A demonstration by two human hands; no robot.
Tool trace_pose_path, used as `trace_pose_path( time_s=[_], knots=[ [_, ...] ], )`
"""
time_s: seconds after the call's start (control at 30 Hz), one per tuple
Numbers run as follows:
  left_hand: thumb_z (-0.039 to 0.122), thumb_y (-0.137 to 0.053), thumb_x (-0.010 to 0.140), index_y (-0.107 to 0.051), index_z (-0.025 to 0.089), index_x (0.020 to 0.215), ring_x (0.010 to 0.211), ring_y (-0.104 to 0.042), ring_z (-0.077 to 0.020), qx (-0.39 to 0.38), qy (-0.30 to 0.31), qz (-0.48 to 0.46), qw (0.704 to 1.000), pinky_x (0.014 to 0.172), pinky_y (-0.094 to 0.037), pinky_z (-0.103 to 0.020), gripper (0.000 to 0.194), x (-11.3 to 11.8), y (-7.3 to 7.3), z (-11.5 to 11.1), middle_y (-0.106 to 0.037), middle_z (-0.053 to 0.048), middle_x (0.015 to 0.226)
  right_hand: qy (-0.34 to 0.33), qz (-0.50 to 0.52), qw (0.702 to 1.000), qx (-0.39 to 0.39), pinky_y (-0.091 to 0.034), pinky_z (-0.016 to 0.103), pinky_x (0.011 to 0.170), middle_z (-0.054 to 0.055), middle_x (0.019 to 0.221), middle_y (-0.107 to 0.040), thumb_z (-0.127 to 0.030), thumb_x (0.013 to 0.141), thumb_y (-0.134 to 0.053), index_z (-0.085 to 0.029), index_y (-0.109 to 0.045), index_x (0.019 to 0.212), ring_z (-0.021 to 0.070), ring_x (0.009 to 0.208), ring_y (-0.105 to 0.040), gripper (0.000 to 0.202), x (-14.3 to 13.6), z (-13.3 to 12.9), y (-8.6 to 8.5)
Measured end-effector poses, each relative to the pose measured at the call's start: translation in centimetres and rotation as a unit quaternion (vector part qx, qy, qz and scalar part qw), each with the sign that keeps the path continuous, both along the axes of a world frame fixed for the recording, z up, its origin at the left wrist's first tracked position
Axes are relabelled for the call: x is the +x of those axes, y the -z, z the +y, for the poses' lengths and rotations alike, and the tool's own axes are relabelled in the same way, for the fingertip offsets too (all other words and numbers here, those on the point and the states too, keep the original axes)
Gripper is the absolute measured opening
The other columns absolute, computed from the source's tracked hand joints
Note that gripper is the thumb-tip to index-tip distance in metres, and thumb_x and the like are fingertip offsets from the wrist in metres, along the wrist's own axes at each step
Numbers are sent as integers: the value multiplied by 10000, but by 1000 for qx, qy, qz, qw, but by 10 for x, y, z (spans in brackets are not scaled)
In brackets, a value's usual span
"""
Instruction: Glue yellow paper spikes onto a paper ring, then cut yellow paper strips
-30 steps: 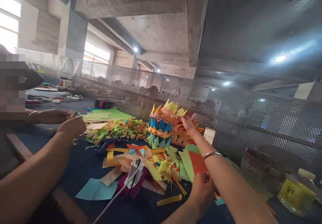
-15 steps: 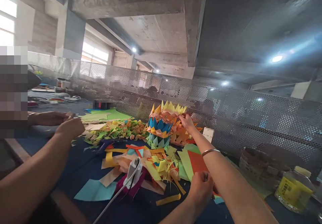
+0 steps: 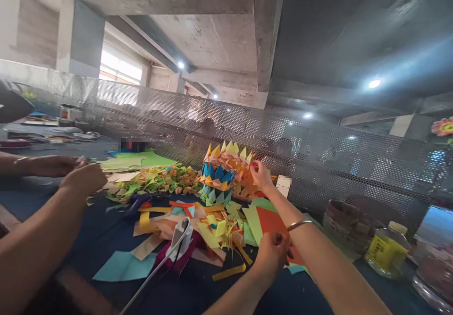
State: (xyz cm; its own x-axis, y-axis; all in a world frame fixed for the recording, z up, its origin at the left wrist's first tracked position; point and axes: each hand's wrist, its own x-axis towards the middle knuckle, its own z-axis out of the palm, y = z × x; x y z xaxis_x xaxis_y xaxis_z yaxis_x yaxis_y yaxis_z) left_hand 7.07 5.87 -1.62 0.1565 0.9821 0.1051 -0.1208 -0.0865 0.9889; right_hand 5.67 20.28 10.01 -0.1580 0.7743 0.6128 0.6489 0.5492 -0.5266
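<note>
My right hand [image 3: 261, 175], a bangle on its wrist, reaches to the right edge of a stacked ring of folded paper points [image 3: 217, 176] in yellow, orange, blue and green. Its fingertips are pinched on a small reddish folded paper piece [image 3: 254, 166]. Lower down, my left hand [image 3: 272, 254] is closed with curled fingers, in front of a red-orange sheet [image 3: 271, 223]; what it holds is hidden. Light green sheets [image 3: 252, 218] lie beside that sheet.
Coloured scraps [image 3: 170, 181], a teal sheet [image 3: 123, 266] and a white plug with cable [image 3: 181, 239] cover the dark table. At left are another person's two hands [image 3: 84, 176]. Right: a brown basket [image 3: 348, 225] and a yellow-labelled bottle [image 3: 387, 250]. Behind stands a perforated screen [image 3: 318, 164].
The view has turned slightly right, so things sit further left in the picture and more shows at the right edge. My hands keep nearly the same poses.
</note>
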Motion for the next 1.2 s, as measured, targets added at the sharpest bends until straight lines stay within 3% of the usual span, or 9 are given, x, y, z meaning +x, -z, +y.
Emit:
trace_pose_path(
  time_s=[0.13, 0.27, 0.43, 0.57, 0.87, 1.2],
  knots=[
    [261, -563, 907, -588, 129, 766, 479, -496, -75, 19, -75, -23, 997, 497, -437, -216, 194, -11, 0, 6, -546, 55, 602, -69, 0, 998, -3, -520, 388, 798, 63, 1100, -610, -343, 903, -550, -162, -569, 1124, 178, 922, -614, 286, 33, -32, 15],
    [267, -554, 913, -594, 124, 881, 603, -565, -99, 35, -131, -63, 989, 550, -488, -240, 152, -20, -1, 9, -595, 10, 763, -107, 8, 993, -54, -531, 354, 745, 50, 1030, -625, -347, 902, -552, -152, -582, 1079, 159, 856, -622, 265, 76, -76, 43],
    [253, -565, 906, -596, 123, 953, 696, -604, -123, 60, -107, -88, 989, 605, -523, -270, 141, -18, -3, -1, -619, -18, 866, -92, 45, 988, -115, -534, 337, 714, 43, 997, -624, -347, 902, -552, -150, -576, 1077, 151, 827, -621, 265, 120, -125, 82],
    [242, -581, 897, -608, 119, 915, 705, -618, -127, 78, -56, -82, 992, 629, -535, -283, 127, -10, -4, -13, -631, -14, 846, -73, 69, 982, -159, -530, 285, 624, 28, 925, -625, -363, 914, -531, -144, -574, 1064, 122, 728, -613, 269, 140, -148, 103],
    [180, -617, 869, -583, 115, 712, 606, -611, -102, 72, 4, -38, 997, 623, -536, -269, 173, -6, 8, -14, -607, 38, 662, -51, 73, 987, -130, -522, 368, 763, 38, 985, -626, -331, 892, -568, -149, -574, 1080, 163, 855, -621, 261, 156, -168, 115],
    [145, -674, 811, -583, 119, 643, 534, -606, -97, 30, 77, -35, 996, 589, -516, -250, 193, -4, 12, -18, -606, 57, 557, -29, 65, 991, -113, -519, 343, 726, 16, 882, -633, -345, 905, -545, -147, -585, 1032, 144, 782, -621, 240, 157, -183, 119]
  ],
)
